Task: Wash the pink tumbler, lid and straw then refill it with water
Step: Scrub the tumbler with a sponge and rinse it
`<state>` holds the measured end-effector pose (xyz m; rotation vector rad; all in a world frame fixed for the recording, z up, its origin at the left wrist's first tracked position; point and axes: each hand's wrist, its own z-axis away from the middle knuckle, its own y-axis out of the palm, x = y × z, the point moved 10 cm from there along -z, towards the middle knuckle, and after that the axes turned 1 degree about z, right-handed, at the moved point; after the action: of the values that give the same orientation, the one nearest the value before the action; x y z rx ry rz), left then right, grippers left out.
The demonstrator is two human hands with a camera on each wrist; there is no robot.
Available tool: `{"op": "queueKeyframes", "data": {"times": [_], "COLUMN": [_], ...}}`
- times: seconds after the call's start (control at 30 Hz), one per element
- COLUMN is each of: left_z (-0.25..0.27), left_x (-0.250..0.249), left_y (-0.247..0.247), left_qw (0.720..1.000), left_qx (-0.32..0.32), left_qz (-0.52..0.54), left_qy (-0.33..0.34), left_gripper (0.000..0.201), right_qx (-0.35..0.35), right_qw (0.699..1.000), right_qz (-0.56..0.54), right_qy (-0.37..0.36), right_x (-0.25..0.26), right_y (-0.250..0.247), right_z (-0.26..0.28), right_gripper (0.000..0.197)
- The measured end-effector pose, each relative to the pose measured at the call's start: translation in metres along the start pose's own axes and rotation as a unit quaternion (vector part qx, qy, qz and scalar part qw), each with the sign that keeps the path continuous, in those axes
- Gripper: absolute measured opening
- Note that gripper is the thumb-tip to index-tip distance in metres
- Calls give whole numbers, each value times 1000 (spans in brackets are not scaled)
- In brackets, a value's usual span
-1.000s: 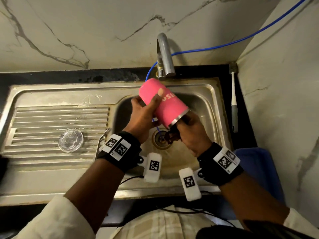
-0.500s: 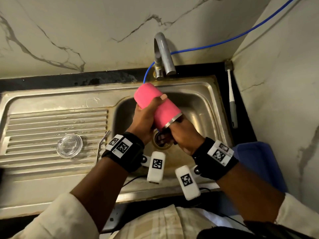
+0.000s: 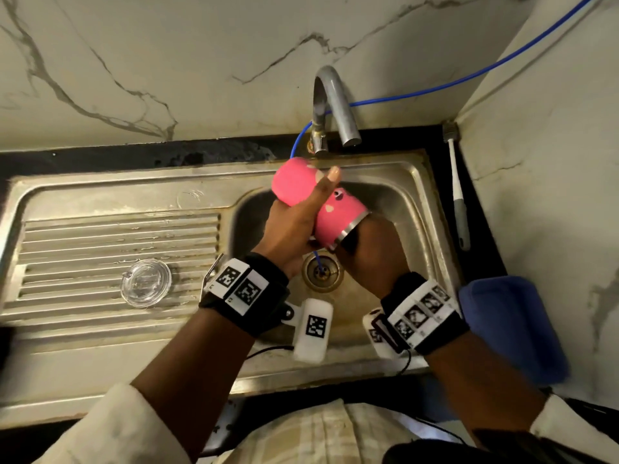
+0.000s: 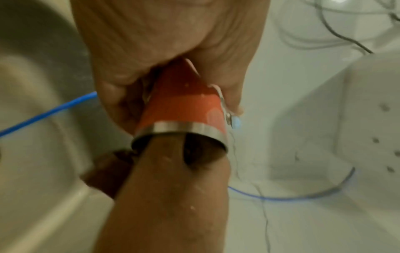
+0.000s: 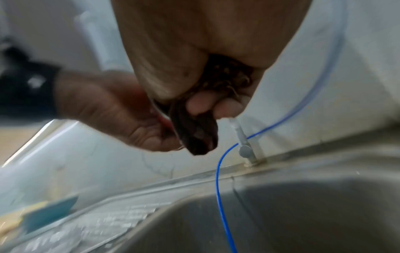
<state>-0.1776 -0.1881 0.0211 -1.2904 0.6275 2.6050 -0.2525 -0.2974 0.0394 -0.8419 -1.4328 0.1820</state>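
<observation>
Pink tumbler (image 3: 315, 202): held tilted over the sink (image 3: 395, 182) basin, base toward the far left, steel-rimmed mouth toward the near right, just in front of the tap (image 3: 335, 102).

Left hand (image 3: 294, 226): fingers and thumb wrapped round the tumbler's body, thumb tip lying over the upper side.

Right hand (image 3: 371, 249): fingers pushed into the tumbler's mouth, clearly so in the left wrist view. The right wrist view shows them curled on a dark scrubber (image 5: 218, 82); its exact kind cannot be told.

Lid (image 3: 146, 283): clear, lying flat on the ribbed drainboard, well apart to the left, untouched.

Straw: not identified in any view.

Blue tube (image 3: 469, 78): runs along the wall and down to the drain.

Brush (image 3: 457, 195): lies on the dark tabletop right of the sink.

Risks, as judged: a wet, soapy body may slip from the left hand and drop into the basin; forcing the right hand deeper could jam the knuckles at the rim or twist the tumbler loose.
</observation>
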Motion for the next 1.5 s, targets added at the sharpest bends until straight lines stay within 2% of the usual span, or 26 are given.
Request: {"op": "queueKeyframes", "data": {"times": [0.03, 0.1, 0.17, 0.2, 0.27, 0.33, 0.37, 0.43, 0.47, 0.5, 0.57, 0.6, 0.67, 0.73, 0.8, 0.87, 0.93, 0.97, 1.03, 1.13, 1.2, 1.3, 1.37, 1.43, 1.47, 1.5], "left_z": [0, -2, -3, -4, -5, -5, -5, -5, -4, -3, -4, -6, -9, -9, -8, -8, -12, -11, -10, -1, 4, 7, 7, 6, 4, 3], "left_x": [1, 6, 9, 11, 14, 15, 15, 13, 12, 12, 12, 12, 13, 14, 17, 19, 22, 22, 25, 26, 27, 27, 22, 17, 15, 14], "left_y": [-3, -7, -11, -13, -16, -15, -12, -5, -2, 1, 6, 7, 2, -5, -5, -5, -4, -3, -2, 6, 10, 9, 9, 7, 4, 0], "left_qw": [1000, 999, 999, 999, 999, 999, 999, 995, 992, 989, 987, 989, 998, 999, 995, 992, 992, 993, 994, 997, 995, 988, 987, 988, 990, 993], "left_qx": [-14, -39, -47, -46, -38, -17, 7, 75, 106, 130, 145, 128, 48, -35, -65, -76, -77, -77, -66, -1, 49, 81, 93, 91, 74, 51], "left_qz": [-4, -6, 1, 8, 21, 25, 29, 42, 50, 54, 60, 63, 42, -14, -35, -19, -10, -6, 11, 60, 81, 127, 133, 122, 117, 108], "left_qy": [0, -4, -1, 1, 1, 12, 20, 44, 49, 46, 33, 25, -5, -36, -71, -95, -97, -91, -81, -57, -41, -19, -13, -11, -9, -6], "left_gripper": [61, 50, 45, 44, 43, 39, 37, 34, 36, 39, 37, 36, 51, 87, 113, 114, 104, 97, 79, 52, 44, 77, 86, 89, 92, 95], "right_qx": [14, 18, 51, 52, 77, 87, 103, 147, 162, 168, 154, 135, 61, 21, 33, 63, 79, 93, 80, 76, 99, 147, 143, 130, 120, 109], "right_qw": [998, 998, 992, 976, 924, 878, 844, 738, 703, 691, 702, 723, 801, 898, 964, 994, 997, 994, 983, 941, 902, 801, 757, 751, 770, 803], "right_qz": [60, 61, -83, -158, -288, -362, -406, -534, -574, -592, -595, -577, -500, -378, -243, -87, 9, -7, -113, -236, -295, -441, -505, -522, -505, -472], "right_qy": [-33, -15, 79, 140, 238, 302, 337, 386, 388, 380, 360, 355, 325, 225, 104, 25, 21, 53, 122, 229, 300, 377, 390, 384, 371, 346], "right_x": [7, 2, -9, -17, -20, -27, -32, -33, -32, -29, -29, -30, -39, -31, -18, -3, 2, 0, -6, -13, -17, -11, -5, -3, -2, -4], "right_y": [8, 20, 36, 40, 47, 52, 58, 76, 81, 82, 81, 77, 55, 24, 10, 12, 20, 26, 29, 29, 34, 50, 52, 51, 48, 45], "right_z": [0, 2, 4, 4, 8, 13, 20, 34, 36, 37, 32, 28, 18, 3, -8, -12, -14, -12, -7, 2, 9, 21, 23, 22, 19, 15], "right_gripper": [28, 40, 46, 41, 29, 22, 27, 61, 71, 73, 73, 73, 49, 13, 10, 22, 38, 35, 25, 17, 21, 29, 25, 25, 25, 22]}}
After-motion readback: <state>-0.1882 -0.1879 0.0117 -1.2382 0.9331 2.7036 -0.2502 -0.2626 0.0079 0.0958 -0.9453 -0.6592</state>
